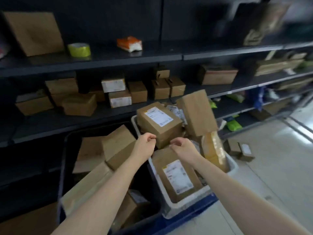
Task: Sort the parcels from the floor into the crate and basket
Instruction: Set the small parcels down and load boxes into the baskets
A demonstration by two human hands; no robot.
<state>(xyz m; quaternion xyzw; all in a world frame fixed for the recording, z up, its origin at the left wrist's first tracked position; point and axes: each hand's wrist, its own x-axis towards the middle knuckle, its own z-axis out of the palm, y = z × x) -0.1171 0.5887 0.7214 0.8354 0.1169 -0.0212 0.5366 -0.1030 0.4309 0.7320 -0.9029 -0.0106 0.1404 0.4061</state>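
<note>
A brown box with a white label (159, 122) lies on top of the pile in the white basket (186, 203). My left hand (144, 144) hovers at the box's near corner with its fingers curled shut and nothing in them. My right hand (183, 148) is just to the right of it, loosely curled and apart from the box. Below my hands a flat labelled parcel (177, 177) leans in the basket. The dark crate (62, 167) on the left holds several brown boxes (118, 145). Two small parcels (238, 149) lie on the floor to the right of the basket.
Dark shelving (101, 56) full of boxes runs behind the crate and basket. A tall brown parcel (196, 112) and a yellowish padded envelope (214, 148) stand at the basket's far right. Pale floor (279, 167) stretches to the right.
</note>
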